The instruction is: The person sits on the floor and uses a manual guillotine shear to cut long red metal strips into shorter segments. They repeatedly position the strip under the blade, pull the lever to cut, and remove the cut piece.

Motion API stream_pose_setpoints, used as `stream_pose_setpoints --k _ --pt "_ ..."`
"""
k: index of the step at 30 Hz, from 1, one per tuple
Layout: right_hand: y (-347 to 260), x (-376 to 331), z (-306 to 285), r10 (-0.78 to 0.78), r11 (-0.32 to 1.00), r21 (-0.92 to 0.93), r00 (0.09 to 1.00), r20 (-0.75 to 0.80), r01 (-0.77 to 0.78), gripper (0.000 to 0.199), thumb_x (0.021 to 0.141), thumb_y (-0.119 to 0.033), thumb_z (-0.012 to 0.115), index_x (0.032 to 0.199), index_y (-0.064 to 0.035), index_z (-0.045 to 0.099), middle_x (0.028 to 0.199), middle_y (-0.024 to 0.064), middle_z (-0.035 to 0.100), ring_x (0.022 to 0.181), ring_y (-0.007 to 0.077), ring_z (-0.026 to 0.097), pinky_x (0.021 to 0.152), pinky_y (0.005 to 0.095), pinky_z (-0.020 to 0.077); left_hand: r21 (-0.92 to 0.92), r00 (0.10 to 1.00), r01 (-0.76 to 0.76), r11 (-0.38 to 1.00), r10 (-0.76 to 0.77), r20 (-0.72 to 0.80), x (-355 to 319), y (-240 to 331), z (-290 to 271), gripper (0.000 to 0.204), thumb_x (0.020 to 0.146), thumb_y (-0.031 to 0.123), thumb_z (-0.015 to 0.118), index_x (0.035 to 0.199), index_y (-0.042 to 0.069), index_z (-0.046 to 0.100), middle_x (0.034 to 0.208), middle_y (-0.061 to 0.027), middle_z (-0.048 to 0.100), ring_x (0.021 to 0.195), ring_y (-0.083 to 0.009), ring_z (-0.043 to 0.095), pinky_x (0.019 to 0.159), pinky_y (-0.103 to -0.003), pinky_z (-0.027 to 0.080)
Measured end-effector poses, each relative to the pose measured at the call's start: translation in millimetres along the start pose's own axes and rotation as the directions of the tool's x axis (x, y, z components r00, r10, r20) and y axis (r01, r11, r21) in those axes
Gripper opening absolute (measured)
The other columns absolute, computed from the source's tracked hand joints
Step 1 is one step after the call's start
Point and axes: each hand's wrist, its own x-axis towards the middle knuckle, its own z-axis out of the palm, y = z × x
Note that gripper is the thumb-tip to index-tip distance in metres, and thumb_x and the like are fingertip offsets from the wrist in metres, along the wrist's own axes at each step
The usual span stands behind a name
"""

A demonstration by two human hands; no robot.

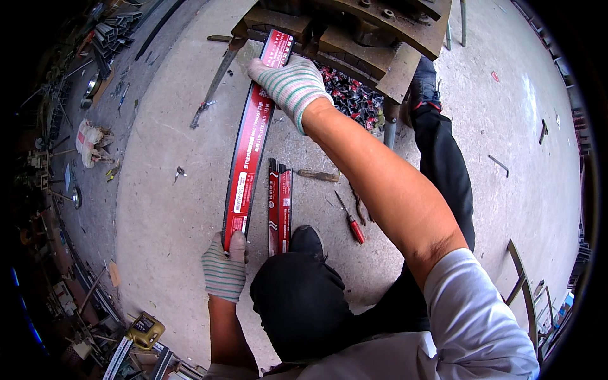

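A long flat profile [244, 161] with red printed film on its face and dark edges slants across the middle of the view. Wrapped round its near end is my left hand [225, 272], in a white glove with green stripes, thumb on top. My right hand [292, 85], in the same kind of glove, grips the profile close to its far end. That far end lies right beside a heavy, oil-stained metal press [345, 47]; whether they touch, I cannot tell. Under the press is a heap of small black and red scraps [354, 101]. Several shorter red-filmed profiles [280, 209] rest on the floor by my shoe.
A red-handled screwdriver [351, 221] and a wooden-handled tool [318, 175] lie on the concrete floor right of the shorter profiles. Left of the press is a long bar [216, 82]. Stacked metal profiles [114, 35] and a yellow tape measure [145, 330] are along the left.
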Motion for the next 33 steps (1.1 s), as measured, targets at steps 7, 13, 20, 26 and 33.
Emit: stream_pose_setpoints --k 7,13,20,26,33 --pt "9 10 4 -0.023 0.992 -0.123 0.998 -0.059 0.016 0.063 0.084 -0.055 0.068 0.099 0.0050 0.079 0.096 0.0289 0.076 0.095 0.0387 0.077 0.088 0.0416 0.0599 -0.064 0.998 -0.001 0.998 0.005 0.065 -8 2 7 0.045 0.104 0.047 0.065 0.105 0.002 0.065 0.071 -0.0031 0.063 0.060 -0.0113 0.058 0.057 -0.029 0.048" --pt "5 7 5 0.045 0.996 -0.074 0.998 -0.042 -0.048 0.064 0.085 -0.054 0.067 0.101 0.0068 0.077 0.099 0.0290 0.076 0.099 0.0394 0.076 0.093 0.0407 0.0584 -0.047 0.999 0.010 0.999 -0.007 0.050 -9 7 8 0.047 0.104 0.048 0.066 0.103 0.001 0.065 0.071 -0.0033 0.063 0.060 -0.0118 0.057 0.057 -0.030 0.049" --pt "-6 0 9 0.096 0.995 -0.031 0.995 -0.033 -0.097 0.058 0.088 -0.052 0.066 0.084 0.0043 0.077 0.076 0.0187 0.075 0.079 0.0320 0.077 0.085 0.0405 0.0589 0.116 0.999 -0.042 0.992 0.042 0.002 -5 13 -6 0.046 0.105 0.046 0.065 0.101 0.000 0.064 0.069 -0.0041 0.063 0.060 -0.0124 0.059 0.058 -0.032 0.050" --pt "2 6 18 0.080 0.963 0.256 0.996 0.037 -0.087 0.049 0.088 -0.043 0.069 0.086 0.0056 0.074 0.076 0.0179 0.074 0.068 0.0289 0.073 0.078 0.0383 0.0590 0.176 0.998 -0.056 0.983 0.057 0.001 5 12 -24 0.047 0.104 0.043 0.064 0.100 -0.003 0.068 0.068 -0.0110 0.065 0.059 -0.0216 0.062 0.061 -0.037 0.052" --pt "11 14 32 0.036 0.991 0.131 0.981 -0.190 -0.011 0.048 0.086 -0.040 0.072 0.091 0.0075 0.073 0.078 0.0205 0.074 0.071 0.0301 0.073 0.075 0.0388 0.0597 0.152 0.997 -0.065 0.986 0.057 0.051 3 20 -27 0.046 0.105 0.042 0.063 0.097 -0.003 0.066 0.067 -0.0099 0.064 0.058 -0.0191 0.060 0.059 -0.036 0.050"
